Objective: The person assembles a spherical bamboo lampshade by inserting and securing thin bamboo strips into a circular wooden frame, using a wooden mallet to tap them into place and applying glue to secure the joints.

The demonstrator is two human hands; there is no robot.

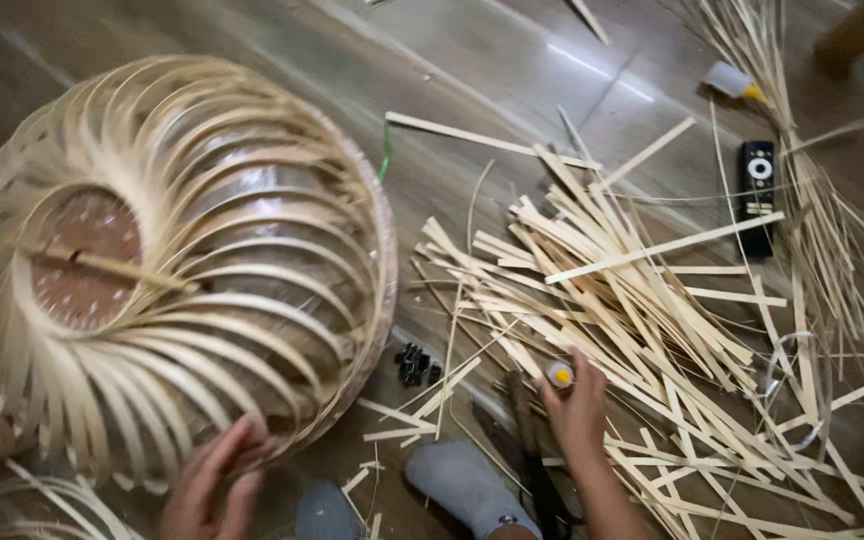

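Basket (192, 270), a round frame of curved bamboo strips around a brown disc (82, 262), is lying on its side on the floor (472, 80), at our left. We are steadying it with our left hand (214, 490), whose grip is wide open: fingers spread flat against the lower rim, closing on nothing. Our right hand (574, 410) is reaching toward the loose pile of strips (632, 290) to our right, and its grip is curled shut around a small tube (559, 375) with a yellow tip, held upright.

As we judge it, the work is going best if we are keeping the left palm pressing lightly, so the thin ribs are not bending or springing out, and keeping the tube's tip pointing away from the strips until it is wanted. Small black clips (415, 364) are lying between basket and pile, near our grey sock (462, 480). A black remote (758, 195) is resting well apart, beyond the pile.
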